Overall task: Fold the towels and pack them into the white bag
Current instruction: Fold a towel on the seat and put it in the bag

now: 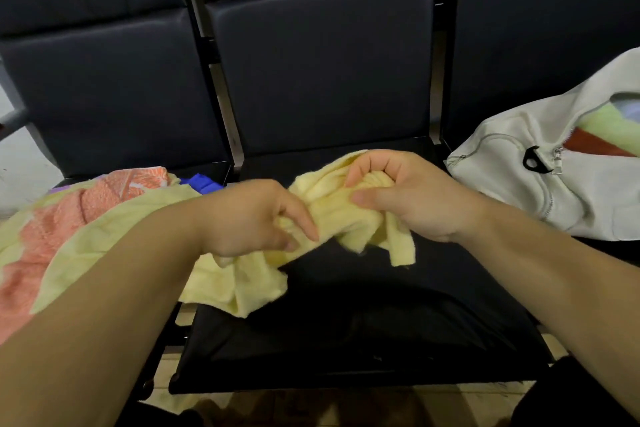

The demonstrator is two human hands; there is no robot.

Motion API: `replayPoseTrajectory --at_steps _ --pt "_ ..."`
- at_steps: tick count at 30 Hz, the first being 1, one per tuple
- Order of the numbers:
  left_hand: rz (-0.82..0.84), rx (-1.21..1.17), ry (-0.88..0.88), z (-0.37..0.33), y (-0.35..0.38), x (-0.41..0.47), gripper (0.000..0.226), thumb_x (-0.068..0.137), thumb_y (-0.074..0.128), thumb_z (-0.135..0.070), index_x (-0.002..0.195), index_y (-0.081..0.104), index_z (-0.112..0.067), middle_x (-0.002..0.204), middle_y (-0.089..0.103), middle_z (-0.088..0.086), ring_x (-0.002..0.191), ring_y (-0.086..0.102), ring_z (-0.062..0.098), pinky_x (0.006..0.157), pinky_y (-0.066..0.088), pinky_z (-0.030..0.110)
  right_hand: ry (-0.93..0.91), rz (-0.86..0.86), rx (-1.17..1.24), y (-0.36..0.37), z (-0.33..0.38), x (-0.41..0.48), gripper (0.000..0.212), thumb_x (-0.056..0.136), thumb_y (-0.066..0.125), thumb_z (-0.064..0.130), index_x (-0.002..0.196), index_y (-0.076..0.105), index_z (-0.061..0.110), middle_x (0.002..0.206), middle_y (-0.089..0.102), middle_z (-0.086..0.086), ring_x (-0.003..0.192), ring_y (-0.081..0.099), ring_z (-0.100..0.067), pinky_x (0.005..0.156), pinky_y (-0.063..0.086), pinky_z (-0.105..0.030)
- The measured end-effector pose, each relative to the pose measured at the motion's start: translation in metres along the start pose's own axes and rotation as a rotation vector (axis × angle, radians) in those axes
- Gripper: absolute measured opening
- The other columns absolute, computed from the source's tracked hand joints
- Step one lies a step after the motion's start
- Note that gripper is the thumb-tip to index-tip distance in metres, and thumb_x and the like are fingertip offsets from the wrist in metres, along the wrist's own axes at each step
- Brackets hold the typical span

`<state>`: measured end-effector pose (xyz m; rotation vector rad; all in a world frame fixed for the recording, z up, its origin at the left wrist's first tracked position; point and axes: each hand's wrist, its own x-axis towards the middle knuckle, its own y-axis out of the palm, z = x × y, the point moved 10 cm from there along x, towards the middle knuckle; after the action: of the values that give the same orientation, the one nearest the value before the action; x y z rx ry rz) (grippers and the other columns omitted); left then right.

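Right grip (408,194): we see its fingers curled round one bunched end of the yellow towel (322,191), with the thumb pressed on top.
Left grip (249,215): finger and thumb pinch the same towel just left of the right grip.
Yellow towel: it is crumpled and held over the middle seat at frame centre. Its long axis runs from the right grip down to the lower left, where the loose end lies on the seat. A short tail hangs under the right grip.
Bench (346,329): a row of dark padded seats.
White bag (512,163): at the right edge of the frame, zip open, with pale green and rust-red cloth inside.
Pile, left of frame: an orange towel (69,218), a pale yellow-green towel (104,239), and a blue cloth (204,181) behind.
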<state>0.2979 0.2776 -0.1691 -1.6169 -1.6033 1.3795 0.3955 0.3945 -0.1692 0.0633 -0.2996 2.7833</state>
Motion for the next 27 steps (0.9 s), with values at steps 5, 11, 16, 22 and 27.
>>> replayPoseTrajectory --at_steps 5,11,16,22,27 --pt "-0.281 -0.295 0.018 0.005 -0.051 -0.011 0.017 0.092 0.073 -0.025 0.093 0.079 -0.041 0.103 0.073 -0.025 0.1 0.066 -0.005 0.092 0.048 0.022 -0.079 0.157 -0.142 0.017 0.024 -0.011 0.03 0.08 0.083 0.014 0.083 0.075 0.042 0.101 0.069 0.025 0.103 0.065 0.0 0.092 0.048 -0.02" --pt "-0.248 -0.526 0.148 0.0 -0.028 -0.026 0.016 0.089 0.071 -0.02 0.099 0.08 -0.03 0.109 0.074 -0.015 0.108 0.067 0.001 0.091 0.049 0.013 0.071 0.33 -0.676 0.04 -0.008 -0.011 0.018 0.09 0.074 0.03 0.096 0.078 0.046 0.106 0.072 0.024 0.102 0.068 -0.008 0.1 0.051 -0.038" --pt "0.055 -0.361 0.122 0.019 0.017 -0.027 0.025 0.08 0.083 -0.017 0.094 0.079 -0.037 0.103 0.072 -0.018 0.104 0.066 0.003 0.093 0.048 0.019 0.073 0.185 -0.366 0.03 -0.003 0.002 0.02 0.096 0.067 0.022 0.098 0.079 0.037 0.108 0.073 0.023 0.107 0.066 -0.001 0.098 0.05 -0.026" --pt "0.011 -0.019 -0.031 0.048 0.007 -0.012 0.032 0.092 0.073 -0.021 0.1 0.072 -0.052 0.112 0.063 -0.03 0.108 0.056 -0.007 0.096 0.043 0.02 0.055 -0.035 0.116 0.033 -0.011 0.019 0.035 0.087 0.069 -0.005 0.071 0.074 0.026 0.09 0.071 0.005 0.094 0.07 -0.012 0.086 0.057 -0.031" --pt "-0.17 -0.067 -0.023 0.065 -0.016 -0.014 0.035 0.097 0.066 -0.016 0.102 0.071 -0.051 0.118 0.06 -0.034 0.116 0.052 -0.011 0.107 0.04 0.02 0.031 0.095 0.094 0.047 -0.004 0.024 0.026 0.079 0.08 0.005 0.075 0.075 0.03 0.089 0.07 0.016 0.092 0.068 -0.003 0.081 0.054 -0.022"
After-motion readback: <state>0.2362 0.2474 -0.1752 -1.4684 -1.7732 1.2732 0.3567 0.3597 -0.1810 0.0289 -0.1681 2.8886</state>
